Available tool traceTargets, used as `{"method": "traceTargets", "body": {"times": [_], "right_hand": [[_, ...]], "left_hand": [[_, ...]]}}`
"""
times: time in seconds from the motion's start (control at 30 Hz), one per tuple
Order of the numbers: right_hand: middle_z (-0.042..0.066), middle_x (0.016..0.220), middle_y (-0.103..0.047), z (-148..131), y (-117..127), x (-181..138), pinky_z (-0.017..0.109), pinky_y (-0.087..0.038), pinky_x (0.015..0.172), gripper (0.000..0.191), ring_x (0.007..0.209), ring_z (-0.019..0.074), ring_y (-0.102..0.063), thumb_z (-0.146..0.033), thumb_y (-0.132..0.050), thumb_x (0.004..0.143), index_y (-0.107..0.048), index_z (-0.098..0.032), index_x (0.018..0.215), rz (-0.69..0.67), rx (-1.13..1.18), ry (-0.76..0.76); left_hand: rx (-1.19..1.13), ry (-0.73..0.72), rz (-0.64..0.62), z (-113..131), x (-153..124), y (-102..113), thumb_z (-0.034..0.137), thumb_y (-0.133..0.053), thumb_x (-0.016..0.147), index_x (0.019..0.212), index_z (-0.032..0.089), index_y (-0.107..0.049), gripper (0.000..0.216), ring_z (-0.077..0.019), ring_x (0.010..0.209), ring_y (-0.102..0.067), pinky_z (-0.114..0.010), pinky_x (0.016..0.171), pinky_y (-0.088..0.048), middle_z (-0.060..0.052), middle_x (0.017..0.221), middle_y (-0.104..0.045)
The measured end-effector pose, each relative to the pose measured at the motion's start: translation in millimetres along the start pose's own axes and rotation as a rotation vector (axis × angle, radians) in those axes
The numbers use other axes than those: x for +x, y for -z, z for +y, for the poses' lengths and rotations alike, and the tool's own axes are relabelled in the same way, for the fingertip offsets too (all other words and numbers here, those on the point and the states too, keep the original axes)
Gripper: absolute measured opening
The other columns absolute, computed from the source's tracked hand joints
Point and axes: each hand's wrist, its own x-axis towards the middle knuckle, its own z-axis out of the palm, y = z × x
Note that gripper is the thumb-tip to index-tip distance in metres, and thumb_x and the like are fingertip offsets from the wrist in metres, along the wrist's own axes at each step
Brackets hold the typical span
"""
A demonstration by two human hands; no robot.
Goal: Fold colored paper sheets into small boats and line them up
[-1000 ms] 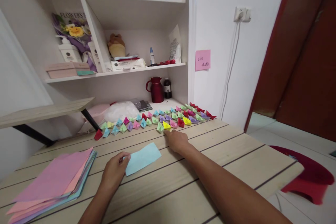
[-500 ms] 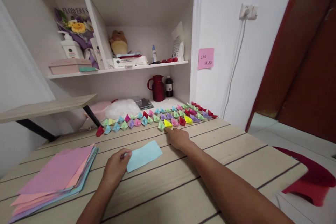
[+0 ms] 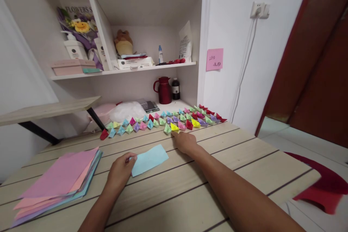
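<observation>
My left hand [image 3: 121,170] pinches the left edge of a light blue paper rectangle [image 3: 150,159] between thumb and fingers. The sheet rests on the slatted table, slightly bent. My right hand [image 3: 186,142] reaches forward with a finger stretched out, its tip by the lower edges of a pale green folded paper boat [image 3: 167,129] and a yellow folded boat [image 3: 174,128]. I see nothing held in it; its other fingers are partly hidden. Small folded boats in many colours stand in rows along the back, among them a pink one [image 3: 181,126] and a red one [image 3: 189,125].
A stack of coloured paper [image 3: 59,177] lies on the table [image 3: 152,203] at left, near a small raised wooden shelf [image 3: 49,110]. Behind the boats are a plastic bag [image 3: 127,111], a dark red jug [image 3: 164,90] and a dark bottle [image 3: 175,88]. A red stool [image 3: 320,177] stands at right.
The view has shifted very slightly. Both hands, the blue paper and the boats keep nearly the same places.
</observation>
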Motion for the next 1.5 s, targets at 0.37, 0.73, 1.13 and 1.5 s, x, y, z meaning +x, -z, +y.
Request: {"method": "traceTargets", "body": {"times": [0.37,0.73,1.13,1.5], "right_hand": [[0.013,0.124,-0.062,-1,0,0,0.04,-0.046,0.08,0.048,0.107,0.0282,-0.062,-0.021,-0.039,0.091,-0.044,-0.034,0.137,-0.003,-0.004,-0.011],[0.013,0.126,-0.059,1,1,-5,0.04,-0.046,0.079,0.045,0.106,0.0289,-0.062,-0.024,-0.035,0.093,-0.045,-0.033,0.136,0.002,0.002,0.023],[0.009,0.13,-0.054,2,1,-12,0.038,-0.046,0.079,0.051,0.103,0.0275,-0.063,-0.027,-0.037,0.093,-0.036,-0.047,0.14,-0.035,-0.001,0.078],[0.009,0.128,-0.057,2,0,-7,0.04,-0.045,0.082,0.049,0.107,0.0285,-0.061,-0.03,-0.034,0.095,-0.038,-0.045,0.141,-0.022,-0.005,0.069]], "left_hand": [[-0.005,-0.019,-0.006,-4,3,0,0.052,-0.053,0.07,0.084,0.016,-0.07,0.041,-0.0161,0.047,-0.051,-0.026,0.049,-0.033,0.003,0.053,-0.057],[0.02,-0.012,-0.003,-4,1,0,0.051,-0.053,0.071,0.084,0.017,-0.07,0.04,-0.0161,0.047,-0.051,-0.026,0.049,-0.033,0.003,0.053,-0.056],[-0.005,-0.012,0.001,-5,2,-2,0.051,-0.053,0.072,0.086,0.017,-0.071,0.041,-0.016,0.045,-0.049,-0.025,0.047,-0.031,0.004,0.049,-0.054],[0.034,-0.018,0.008,-2,1,0,0.051,-0.053,0.071,0.082,0.018,-0.071,0.039,-0.0171,0.049,-0.052,-0.026,0.052,-0.034,0.003,0.053,-0.058]]}}
